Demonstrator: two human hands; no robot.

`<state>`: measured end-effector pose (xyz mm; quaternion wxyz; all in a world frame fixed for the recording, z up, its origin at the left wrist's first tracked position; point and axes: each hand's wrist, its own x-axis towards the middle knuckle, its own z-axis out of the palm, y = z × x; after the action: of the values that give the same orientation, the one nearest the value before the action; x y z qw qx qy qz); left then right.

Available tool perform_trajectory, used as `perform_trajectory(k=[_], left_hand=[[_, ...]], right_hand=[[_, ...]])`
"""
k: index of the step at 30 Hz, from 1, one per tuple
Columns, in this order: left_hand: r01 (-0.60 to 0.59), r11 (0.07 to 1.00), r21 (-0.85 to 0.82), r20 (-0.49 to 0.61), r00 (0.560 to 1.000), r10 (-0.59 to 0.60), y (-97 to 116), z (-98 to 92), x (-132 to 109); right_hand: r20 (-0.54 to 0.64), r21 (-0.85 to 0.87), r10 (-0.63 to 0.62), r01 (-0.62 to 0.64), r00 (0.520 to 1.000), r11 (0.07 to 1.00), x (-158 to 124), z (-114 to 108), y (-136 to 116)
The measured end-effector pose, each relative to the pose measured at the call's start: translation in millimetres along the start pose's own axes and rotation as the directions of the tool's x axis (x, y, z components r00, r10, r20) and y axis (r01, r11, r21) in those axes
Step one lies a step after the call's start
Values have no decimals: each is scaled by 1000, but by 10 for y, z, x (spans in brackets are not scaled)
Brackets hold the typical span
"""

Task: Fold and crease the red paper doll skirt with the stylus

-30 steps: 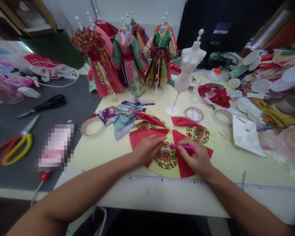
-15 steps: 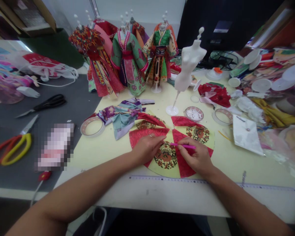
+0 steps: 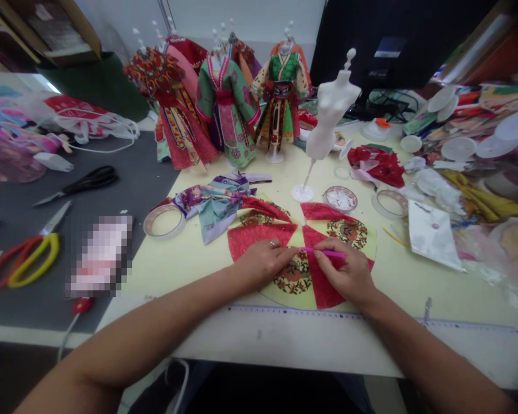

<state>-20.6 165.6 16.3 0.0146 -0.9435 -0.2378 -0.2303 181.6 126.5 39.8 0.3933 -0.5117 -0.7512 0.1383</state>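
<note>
Two hands (image 3: 261, 264) appear, with one pink stick (image 3: 326, 252) among the fingers. Five dressed mannequins (image 3: 227, 103) stand together, and there is one bare white mannequin (image 3: 330, 109). Two pairs of scissors lie to the left: one black-handled pair (image 3: 88, 180) and one red-and-yellow pair (image 3: 34, 261). There are two tape rolls (image 3: 164, 222), one round dish (image 3: 340, 198) and one ruler (image 3: 371, 317). One yellow disc (image 3: 282, 300) carries four red wedges (image 3: 259, 240), and one blurred pink packet (image 3: 99, 256) is too pixelated to tell more.
</note>
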Motion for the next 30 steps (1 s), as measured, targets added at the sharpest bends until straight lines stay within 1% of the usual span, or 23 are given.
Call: perform_trajectory(k=[3, 7, 10, 12, 14, 17, 19, 21, 23, 25, 27, 30], left_hand=[[122, 989, -83, -38, 991, -126, -52, 41, -37], [197, 952, -233, -47, 976, -214, -74, 56, -61], [250, 920, -302, -15, 964, -267, -60, 28, -53], [322, 862, -391, 29, 940, -339, -48, -10, -34], [415, 742, -526, 93, 896, -435, -40, -57, -7], [525, 457, -718, 225, 796, -562, -38, -121, 35], [549, 272, -790, 307, 740, -599, -44, -146, 52], [542, 136, -829, 362, 707, -607, -52, -155, 58], [528, 41, -848, 400, 690, -603, -59, -155, 55], [518, -26, -855, 430, 680, -594, -65, -153, 50], [513, -65, -856, 449, 674, -587, -67, -152, 47], [498, -98, -862, 455, 674, -582, -63, -153, 49]], right_hand=[[-24, -7, -9, 8, 1000, 1000, 5, -8, 15], [-36, -18, -15, 14, 999, 1000, 2, -12, 24], [-30, -9, -11, 10, 999, 1000, -2, -15, 13], [-24, 2, -8, 8, 1000, 1000, -5, -20, 1], [-13, 22, -11, 11, 1000, 1000, -8, -26, -10], [-9, 79, -44, 44, 999, 996, -17, -31, -23], [-16, 128, -84, 86, 996, 988, -26, -30, -31], [-24, 160, -126, 129, 992, 979, -34, -28, -40], [-39, 165, -157, 161, 987, 973, -39, -26, -47], [-46, 160, -169, 174, 984, 972, -40, -26, -53], [-44, 161, -168, 173, 985, 972, -39, -26, -54], [-46, 175, -177, 182, 983, 968, -41, -25, -47]])
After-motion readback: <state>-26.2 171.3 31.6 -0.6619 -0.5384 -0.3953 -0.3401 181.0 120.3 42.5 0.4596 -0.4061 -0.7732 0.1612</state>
